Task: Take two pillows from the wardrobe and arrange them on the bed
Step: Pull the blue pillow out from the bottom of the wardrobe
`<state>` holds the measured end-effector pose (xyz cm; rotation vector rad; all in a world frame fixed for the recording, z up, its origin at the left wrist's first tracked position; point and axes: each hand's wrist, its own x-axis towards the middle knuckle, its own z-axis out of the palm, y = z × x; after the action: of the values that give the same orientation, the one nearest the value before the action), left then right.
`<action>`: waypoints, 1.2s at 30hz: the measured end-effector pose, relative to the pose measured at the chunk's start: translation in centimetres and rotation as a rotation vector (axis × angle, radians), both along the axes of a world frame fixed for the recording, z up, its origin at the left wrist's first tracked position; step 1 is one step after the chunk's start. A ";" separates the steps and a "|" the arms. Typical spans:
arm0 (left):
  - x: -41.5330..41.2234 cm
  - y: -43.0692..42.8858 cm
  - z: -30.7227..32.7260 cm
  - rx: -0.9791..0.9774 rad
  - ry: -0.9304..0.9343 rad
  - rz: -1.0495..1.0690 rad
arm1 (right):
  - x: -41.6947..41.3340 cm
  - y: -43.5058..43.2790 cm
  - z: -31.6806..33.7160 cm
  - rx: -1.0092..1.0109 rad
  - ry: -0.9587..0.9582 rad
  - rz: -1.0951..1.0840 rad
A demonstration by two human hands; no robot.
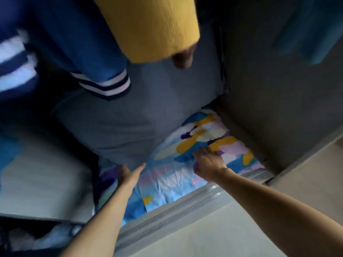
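Note:
I look down into the bottom of the wardrobe. A grey-blue pillow (141,112) leans there on top of a colourful patterned pillow (194,164) in blue, yellow, pink and purple. My left hand (128,175) reaches to the lower edge of the grey pillow, fingers apart and touching or nearly touching it. My right hand (207,164) lies open on the patterned pillow, palm down. Neither hand grips anything. The picture is blurred by motion.
Hanging clothes crowd the top: a yellow garment (154,28) and a blue jacket sleeve with white stripes (104,78). The wardrobe's grey side wall (278,89) stands at the right. A sliding-door track (185,208) runs along the front, with pale floor (222,234) below.

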<state>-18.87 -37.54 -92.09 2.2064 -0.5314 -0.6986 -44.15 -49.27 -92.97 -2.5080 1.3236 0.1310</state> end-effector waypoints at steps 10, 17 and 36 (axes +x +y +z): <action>8.6 -6.8 -7.3 -0.368 0.260 0.296 | 1.5 -1.3 -11.8 0.082 -0.006 0.035; 2.2 -0.7 -3.1 -0.401 0.486 0.321 | 2.8 -4.2 -6.0 0.621 -0.548 -0.541; 2.7 8.1 1.5 0.024 -0.700 0.092 | 7.8 -0.7 2.4 0.594 -1.679 -1.381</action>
<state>-16.20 -29.45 -90.61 2.4524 -0.7531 0.1439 -36.36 -49.94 -90.52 -0.2651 1.3148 -1.2522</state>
